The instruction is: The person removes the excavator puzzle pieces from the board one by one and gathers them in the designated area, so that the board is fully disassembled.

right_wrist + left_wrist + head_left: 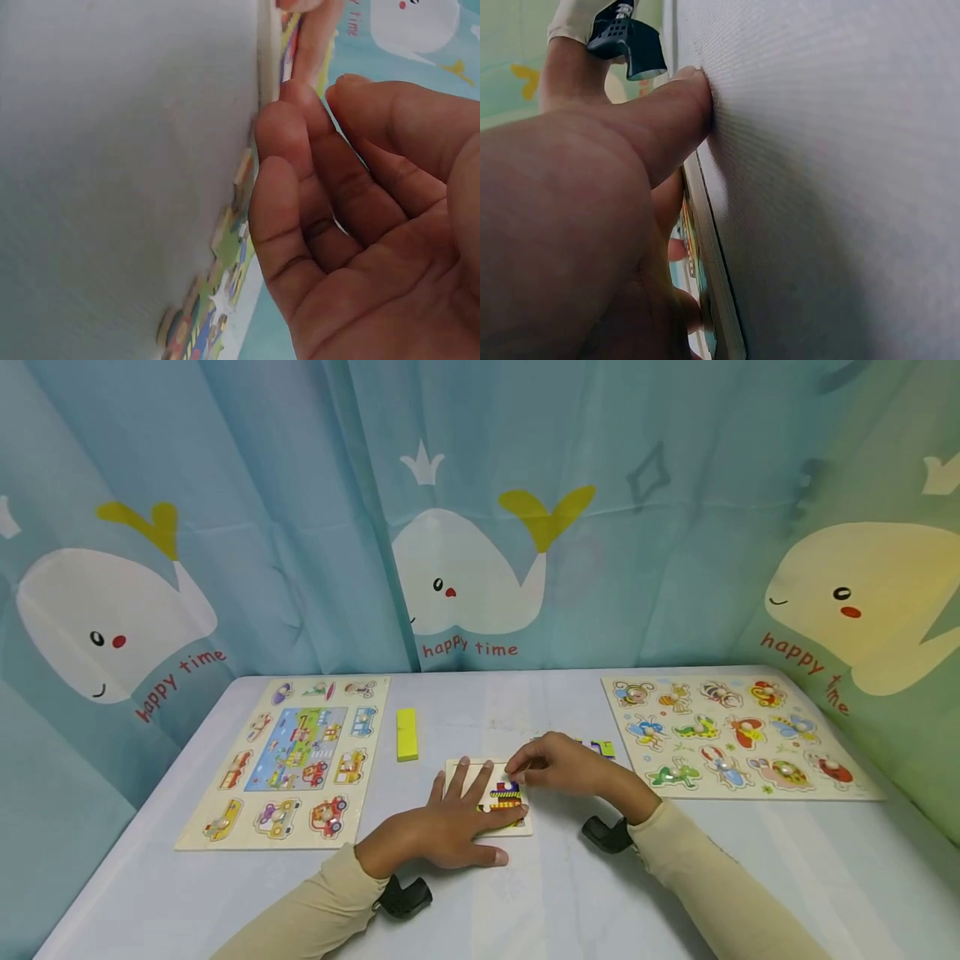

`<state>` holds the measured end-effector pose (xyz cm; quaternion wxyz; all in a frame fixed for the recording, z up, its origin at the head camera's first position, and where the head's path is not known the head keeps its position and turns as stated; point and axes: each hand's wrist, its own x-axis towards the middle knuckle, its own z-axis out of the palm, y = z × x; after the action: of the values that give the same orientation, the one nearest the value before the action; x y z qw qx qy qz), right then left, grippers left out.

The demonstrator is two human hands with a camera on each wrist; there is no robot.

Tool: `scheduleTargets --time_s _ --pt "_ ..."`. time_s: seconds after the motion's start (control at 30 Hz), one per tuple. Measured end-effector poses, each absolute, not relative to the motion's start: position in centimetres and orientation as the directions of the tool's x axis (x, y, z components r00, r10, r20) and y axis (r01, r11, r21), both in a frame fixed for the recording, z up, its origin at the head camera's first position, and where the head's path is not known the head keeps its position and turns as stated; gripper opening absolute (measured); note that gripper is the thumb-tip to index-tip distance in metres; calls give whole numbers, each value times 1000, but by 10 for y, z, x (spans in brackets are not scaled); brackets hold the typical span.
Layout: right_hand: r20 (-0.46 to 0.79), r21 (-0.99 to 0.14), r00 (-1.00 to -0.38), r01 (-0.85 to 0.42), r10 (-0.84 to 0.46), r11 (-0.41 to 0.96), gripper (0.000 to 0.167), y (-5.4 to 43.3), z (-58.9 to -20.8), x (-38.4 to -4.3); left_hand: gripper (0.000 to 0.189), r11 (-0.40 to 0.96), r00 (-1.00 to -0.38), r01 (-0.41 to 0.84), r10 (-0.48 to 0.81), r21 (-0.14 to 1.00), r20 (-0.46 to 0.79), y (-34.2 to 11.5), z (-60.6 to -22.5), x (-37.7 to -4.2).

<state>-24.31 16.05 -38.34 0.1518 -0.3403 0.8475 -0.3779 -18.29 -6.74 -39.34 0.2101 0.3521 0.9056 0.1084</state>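
A small wooden puzzle board (468,767) with a pale frame lies at the middle of the table, several colourful jigsaw pieces (505,794) set in its right part. My left hand (450,831) rests flat across it with spread fingers; its thumb touches the tabletop below the board, as the left wrist view also shows. At the board's right edge is my right hand (562,766), its fingers bent. In the right wrist view, the thumb (397,112) stands apart from the bent fingers (281,135), and no piece shows between them. Part of the board is hidden under both hands.
Loose puzzle pieces (602,748) lie behind the right hand. A yellow block (407,734) stands left of the board. A vehicle knob puzzle (197,833) lies at the left, an insect knob puzzle (847,790) at the right. A whale-print curtain (315,593) hangs behind the table.
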Motion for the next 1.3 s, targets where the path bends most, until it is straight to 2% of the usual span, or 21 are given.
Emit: scheduleTargets --time_s 0.27,0.83,1.3 --pt "-18 -740 -719 -458 -695 492 14 157 -385 -241 62 730 -665 590 682 345 -306 -67 -393 -183" --pt "50 -755 -711 -486 -701 440 16 153 -391 -237 62 727 -658 590 685 353 -312 -67 -393 -183" --pt "1 -816 -687 -421 -727 396 14 154 -390 -240 62 714 -654 598 697 364 -294 -69 -394 -183"
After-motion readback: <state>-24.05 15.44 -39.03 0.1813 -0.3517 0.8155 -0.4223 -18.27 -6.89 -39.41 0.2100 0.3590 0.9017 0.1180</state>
